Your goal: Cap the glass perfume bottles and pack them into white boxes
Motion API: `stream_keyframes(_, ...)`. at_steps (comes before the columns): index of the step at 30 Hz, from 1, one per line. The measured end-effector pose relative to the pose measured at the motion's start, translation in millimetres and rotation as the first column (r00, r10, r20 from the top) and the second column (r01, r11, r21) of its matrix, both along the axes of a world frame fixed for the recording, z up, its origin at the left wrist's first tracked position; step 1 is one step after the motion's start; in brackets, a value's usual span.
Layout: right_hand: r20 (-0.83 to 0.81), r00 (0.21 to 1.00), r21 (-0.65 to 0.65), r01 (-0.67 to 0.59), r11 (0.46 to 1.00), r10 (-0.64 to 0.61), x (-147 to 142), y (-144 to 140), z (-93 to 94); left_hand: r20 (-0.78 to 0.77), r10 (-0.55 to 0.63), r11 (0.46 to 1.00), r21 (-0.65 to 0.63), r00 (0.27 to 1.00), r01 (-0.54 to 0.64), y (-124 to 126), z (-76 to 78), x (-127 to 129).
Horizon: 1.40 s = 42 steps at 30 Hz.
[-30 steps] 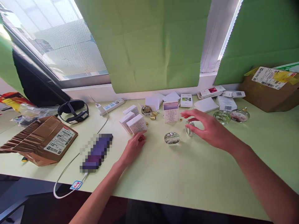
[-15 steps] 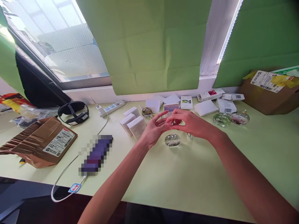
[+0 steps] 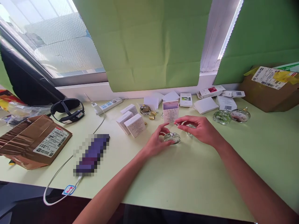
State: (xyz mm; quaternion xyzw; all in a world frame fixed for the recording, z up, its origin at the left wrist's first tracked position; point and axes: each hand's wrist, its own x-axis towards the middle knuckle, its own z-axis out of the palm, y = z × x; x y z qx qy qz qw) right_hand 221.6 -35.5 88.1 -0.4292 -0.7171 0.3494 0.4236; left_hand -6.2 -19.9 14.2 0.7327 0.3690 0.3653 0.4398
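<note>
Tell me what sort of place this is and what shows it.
Probably an indoor workspace, perhaps an office or a room at home: a pale green table stands by a window, with a power strip near its back edge.

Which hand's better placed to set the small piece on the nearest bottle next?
Right, most likely. The right hand seems to pinch the small piece at its fingertips, close to the top of the bottle. The left hand is at the bottle's left side, so it probably suits steadying it.
</note>
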Motion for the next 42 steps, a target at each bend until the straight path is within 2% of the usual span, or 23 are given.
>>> stream_keyframes(4,-0.083,0.996,-0.038,0.024,0.999,-0.027,-3,-11,-13.4,0.017,0.063,0.997,-0.034,0.998,-0.062,-2,-14.4,7)
stream_keyframes(7,-0.108,0.992,-0.013,0.065,0.998,-0.066,-8,-15,-23.7,0.035,0.072,0.997,-0.022,0.997,-0.071,-2,-15.3,9)
stream_keyframes(12,-0.011,0.994,0.094,0.106,0.990,-0.106,-14,-20,-36.3,0.006,0.073,0.996,0.043,0.997,-0.073,-4,-14.6,8)
stream_keyframes(17,-0.010,0.993,0.096,0.118,0.988,-0.118,-19,-20,-44.2,0.014,0.064,0.995,0.072,0.998,-0.065,-4,-16.0,8)
stream_keyframes(27,-0.022,0.997,0.154,0.071,0.986,-0.068,-21,-19,-52.5,0.019,0.062,0.993,0.095,0.998,-0.064,-7,-15.4,10)
stream_keyframes(42,-0.012,0.998,0.268,0.065,0.961,-0.064,-21,-16,-62.0,-0.017,0.066,0.995,0.071,0.998,-0.065,-9,-11.6,10)
